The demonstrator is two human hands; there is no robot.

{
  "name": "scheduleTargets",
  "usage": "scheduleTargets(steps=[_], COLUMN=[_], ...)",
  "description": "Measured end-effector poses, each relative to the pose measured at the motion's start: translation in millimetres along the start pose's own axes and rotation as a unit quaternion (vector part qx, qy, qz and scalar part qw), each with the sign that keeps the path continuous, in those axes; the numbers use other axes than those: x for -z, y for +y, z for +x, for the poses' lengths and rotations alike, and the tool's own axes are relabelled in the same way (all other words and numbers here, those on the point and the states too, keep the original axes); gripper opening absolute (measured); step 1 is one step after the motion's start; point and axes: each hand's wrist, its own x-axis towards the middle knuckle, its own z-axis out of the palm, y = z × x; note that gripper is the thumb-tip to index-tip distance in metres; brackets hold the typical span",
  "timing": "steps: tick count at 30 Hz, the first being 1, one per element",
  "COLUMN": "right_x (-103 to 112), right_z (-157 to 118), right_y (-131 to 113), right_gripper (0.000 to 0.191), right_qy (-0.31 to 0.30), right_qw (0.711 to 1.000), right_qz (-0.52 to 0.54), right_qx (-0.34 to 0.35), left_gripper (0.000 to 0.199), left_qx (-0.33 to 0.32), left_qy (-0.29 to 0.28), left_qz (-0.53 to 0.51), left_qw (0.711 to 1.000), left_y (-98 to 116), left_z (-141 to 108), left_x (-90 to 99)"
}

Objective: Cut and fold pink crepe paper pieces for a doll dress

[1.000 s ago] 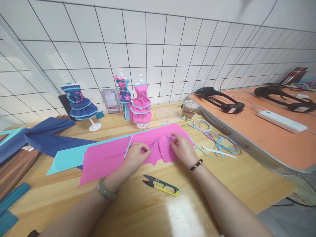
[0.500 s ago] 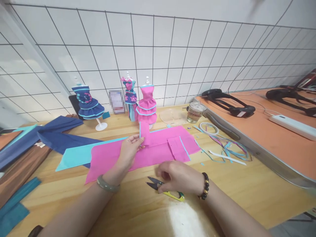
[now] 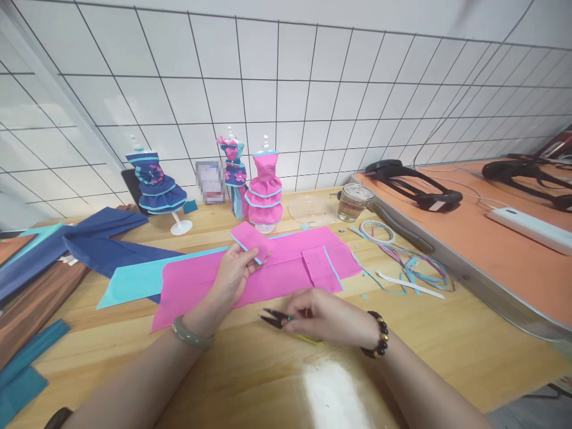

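Between thumb and fingers, my left hand [image 3: 236,271] pinches a small pink fabric piece [image 3: 251,239] edged with light blue trim. Below it a large pink cloth [image 3: 187,289] lies over a turquoise cloth [image 3: 134,283]. Another pink piece with a blue edge [image 3: 322,268] rests on the right part of the large cloth. My right hand [image 3: 322,316] is closed on yellow-handled thread snips [image 3: 274,318], whose dark blades point left and stand apart. Its fingers hide most of the handle, and the snips are a little blurred.
Behind the cloth stand small dress forms in a blue dress [image 3: 158,182], a mixed one [image 3: 235,170] and a pink one [image 3: 264,190]. To the right are a lidded cup [image 3: 354,202], a tape roll [image 3: 378,232] and tangled ribbons [image 3: 422,271]. Navy fabric [image 3: 116,250] lies left.
My right hand has taken hold of the snips and lifted them from the table. My left hand has turned the small pink piece from upright to slanted, its blue edge now facing me.
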Motion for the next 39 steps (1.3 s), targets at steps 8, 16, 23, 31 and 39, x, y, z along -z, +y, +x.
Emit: scheduleTargets(steps=[8, 16, 23, 31, 39], right_x=[12.2, 5.4, 0.4, 2.4, 1.4], right_z=[9.6, 18.5, 19.9, 20.1, 19.5], right_y=[1.4, 17.7, 13.3, 15.5, 17.9], right_gripper=[0.033, 0.044, 0.048, 0.038, 0.04], right_qy=[0.178, 0.229, 0.174, 0.212, 0.155], right_qw=[0.927, 0.902, 0.906, 0.902, 0.943], right_qz=[0.322, 0.356, 0.377, 0.373, 0.291], right_qx=[-0.074, -0.083, -0.087, -0.054, -0.054], left_gripper=[0.013, 0.009, 0.01, 0.016, 0.015], left_qx=[0.022, 0.033, 0.052, 0.075, 0.064], left_qy=[-0.039, -0.044, -0.041, -0.058, -0.07], left_qz=[0.008, -0.024, -0.046, -0.03, 0.01], left_qw=[0.999, 0.998, 0.997, 0.995, 0.995], left_y=[-0.1, 1.8, -2.2, -10.8, -11.3], left_z=[-4.6, -10.6, -12.6, -17.2, -13.9], left_x=[-4.4, -12.8, -15.7, -14.5, -8.6])
